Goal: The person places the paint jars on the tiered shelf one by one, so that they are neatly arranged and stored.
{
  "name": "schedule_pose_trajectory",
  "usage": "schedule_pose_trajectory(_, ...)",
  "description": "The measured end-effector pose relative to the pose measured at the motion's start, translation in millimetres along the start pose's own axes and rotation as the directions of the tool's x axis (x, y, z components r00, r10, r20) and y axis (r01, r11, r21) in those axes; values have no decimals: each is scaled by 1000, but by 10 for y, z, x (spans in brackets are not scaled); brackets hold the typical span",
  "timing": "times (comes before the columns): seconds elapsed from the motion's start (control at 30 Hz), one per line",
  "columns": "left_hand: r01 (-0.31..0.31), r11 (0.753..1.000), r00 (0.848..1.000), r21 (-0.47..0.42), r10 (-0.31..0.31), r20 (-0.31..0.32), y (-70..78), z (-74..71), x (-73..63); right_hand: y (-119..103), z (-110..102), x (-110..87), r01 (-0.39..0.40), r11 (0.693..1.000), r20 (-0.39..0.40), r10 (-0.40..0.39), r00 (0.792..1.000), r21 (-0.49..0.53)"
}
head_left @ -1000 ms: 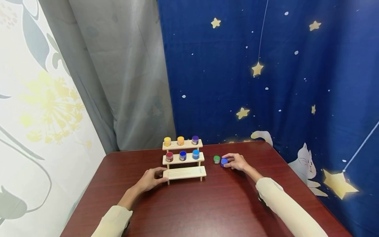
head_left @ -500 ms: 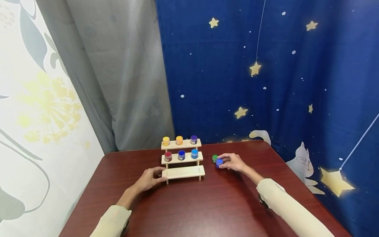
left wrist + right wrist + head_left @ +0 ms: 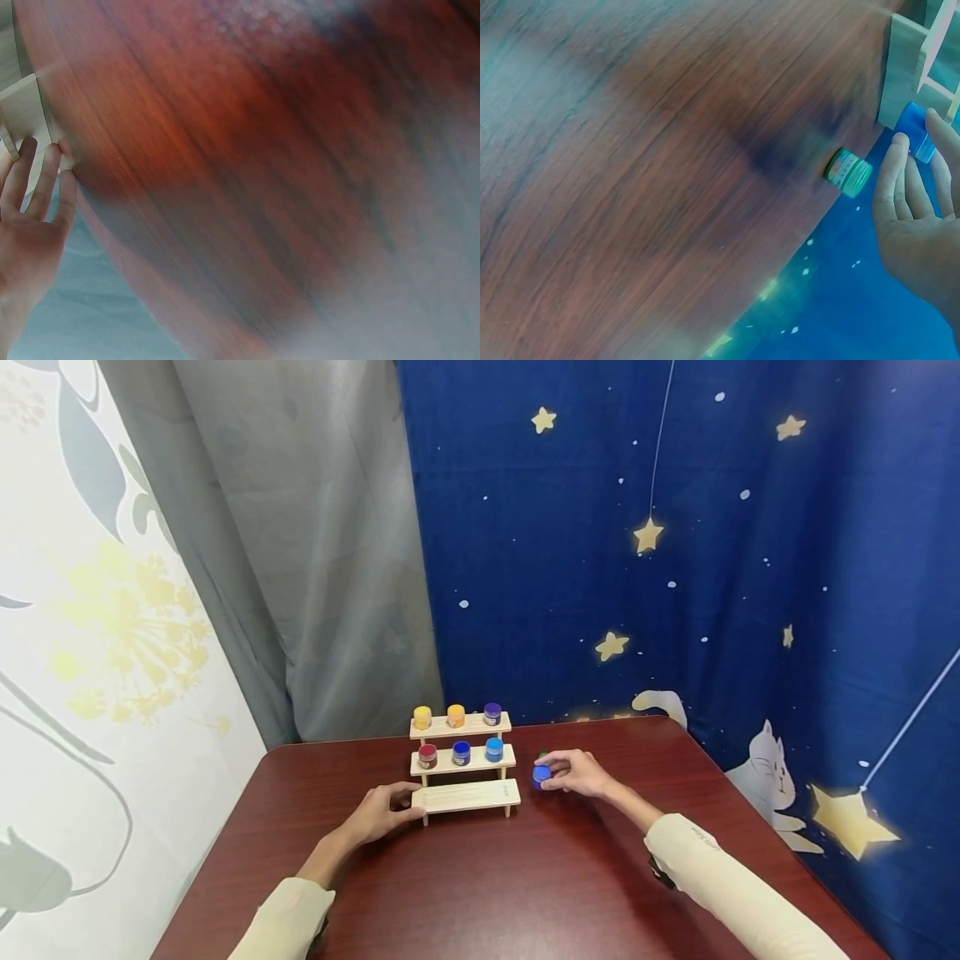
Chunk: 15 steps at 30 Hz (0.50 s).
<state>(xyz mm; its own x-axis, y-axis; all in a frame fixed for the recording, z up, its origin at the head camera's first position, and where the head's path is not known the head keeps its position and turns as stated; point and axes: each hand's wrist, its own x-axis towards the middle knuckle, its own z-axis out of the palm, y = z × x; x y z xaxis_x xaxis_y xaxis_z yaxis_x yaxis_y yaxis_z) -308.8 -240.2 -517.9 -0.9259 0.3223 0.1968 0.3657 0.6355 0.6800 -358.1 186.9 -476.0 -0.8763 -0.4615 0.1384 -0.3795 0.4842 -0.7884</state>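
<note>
Between thumb and fingertips my right hand (image 3: 581,774) pinches a small blue paint jar (image 3: 540,777). The right wrist view has this blue jar (image 3: 912,129) raised off the tabletop. A green paint jar (image 3: 847,173) stands on the table close by, mostly covered by the right hand in the head view. My left hand (image 3: 378,817) grips the left end of the lowest step of a three-tier wooden display stand (image 3: 465,797), fingers and thumb on either side of it. That step bears no jars. In the left wrist view the stand (image 3: 26,112) is largely cut off.
The middle tier carries a dark red jar (image 3: 427,757), a dark blue jar (image 3: 461,753) and a light blue jar (image 3: 494,750). On the top tier are a yellow jar (image 3: 422,717), an orange-yellow jar (image 3: 456,717) and a purple jar (image 3: 492,714). Curtains (image 3: 525,568) hang behind the reddish-brown table (image 3: 480,885).
My right hand has carried the blue jar leftward, toward the stand, passing in front of the green jar and partly hiding it. The left hand keeps its place on the lowest step.
</note>
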Motion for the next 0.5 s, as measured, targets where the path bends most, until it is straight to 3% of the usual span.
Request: schedule_pose_trajectory(0.5, -14, 1000, 1000, -4, 14, -7, -7, -3, 4, -295, 249, 98, 73, 996, 52, -75, 996, 47)
